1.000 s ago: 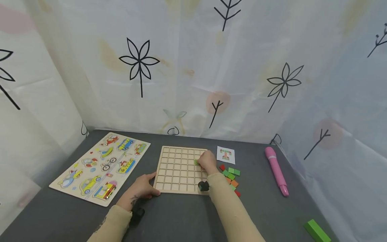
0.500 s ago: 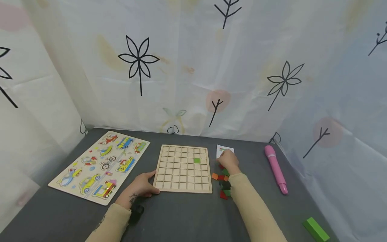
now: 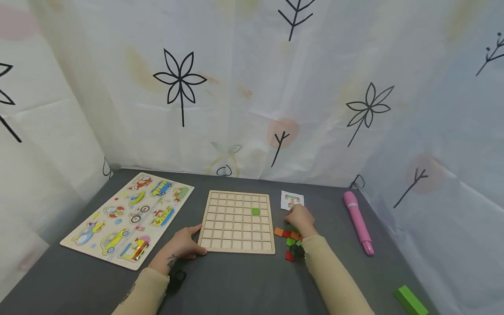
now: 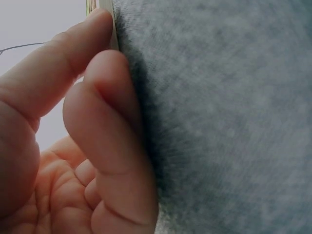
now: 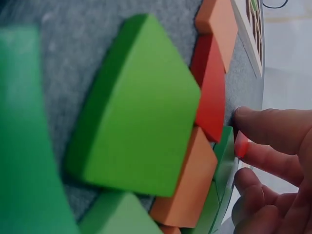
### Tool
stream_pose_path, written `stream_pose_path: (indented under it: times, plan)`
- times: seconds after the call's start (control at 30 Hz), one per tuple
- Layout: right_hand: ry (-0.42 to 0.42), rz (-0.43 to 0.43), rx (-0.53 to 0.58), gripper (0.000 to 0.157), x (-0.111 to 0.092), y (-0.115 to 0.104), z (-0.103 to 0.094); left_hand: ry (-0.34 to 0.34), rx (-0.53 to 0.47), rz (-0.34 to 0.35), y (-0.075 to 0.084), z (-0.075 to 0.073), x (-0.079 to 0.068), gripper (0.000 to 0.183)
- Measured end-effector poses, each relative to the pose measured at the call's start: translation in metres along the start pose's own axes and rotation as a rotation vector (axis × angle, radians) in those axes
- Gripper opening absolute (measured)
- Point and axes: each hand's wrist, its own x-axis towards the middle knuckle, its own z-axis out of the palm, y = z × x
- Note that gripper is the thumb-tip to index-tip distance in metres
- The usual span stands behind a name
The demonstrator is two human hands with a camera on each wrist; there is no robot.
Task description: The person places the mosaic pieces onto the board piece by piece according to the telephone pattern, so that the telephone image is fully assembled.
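A wooden grid board (image 3: 238, 251) lies on the dark table, with one green square tile (image 3: 255, 211) in an upper right cell. At its lower left corner my left hand (image 3: 182, 246) holds the board, index finger at the left edge and thumb at the bottom edge. Right of the board, my right hand (image 3: 301, 218) reaches into a loose group of coloured tiles. In the right wrist view its thumb and index finger pinch a small red tile (image 5: 241, 144). Orange (image 5: 190, 180), green (image 5: 141, 107) and red tiles (image 5: 209, 87) lie close by.
A pattern card (image 3: 292, 199) lies behind the tiles. On the left is a vehicle picture puzzle (image 3: 130, 214). Further right are a pink microphone-shaped thing (image 3: 358, 223) and a green block (image 3: 411, 300). A printed curtain (image 3: 236, 109) stands behind the table (image 3: 228, 284).
My right hand has left the green tile on the board and moved right to the loose tiles beside the card, lowering slightly since. My left hand stays at the board's corner.
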Motion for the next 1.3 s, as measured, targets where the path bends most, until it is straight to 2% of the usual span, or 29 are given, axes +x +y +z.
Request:
stream_pose_path:
  times: [0.3,0.43,0.53,0.67,0.8,0.93,1.3]
  plan:
    - [0.067,-0.131,0.053,0.012,0.005,-0.005,0.006,0.007,-0.020,-0.005,-0.001,0.000,0.000,0.092]
    - [0.073,-0.222,0.215,0.009,0.010,-0.016,0.008,0.004,-0.025,-0.017,-0.002,0.001,0.001,0.092]
    - [0.046,-0.283,0.367,0.009,0.015,-0.029,0.010,0.010,-0.021,-0.022,-0.002,0.001,0.001,0.092]
    - [0.011,-0.338,0.455,0.009,0.022,-0.045,0.014,0.017,-0.015,-0.022,-0.001,0.001,0.001,0.092]
    - [-0.022,-0.360,0.454,0.013,0.027,-0.058,0.019,0.014,-0.018,-0.025,0.000,0.001,0.001,0.092]
    - [-0.038,-0.361,0.404,0.017,0.031,-0.066,0.024,0.016,-0.027,-0.027,0.002,0.001,0.001,0.092]
    - [-0.032,-0.345,0.279,0.016,0.036,-0.077,0.034,0.018,-0.019,-0.018,0.000,0.001,0.000,0.092]
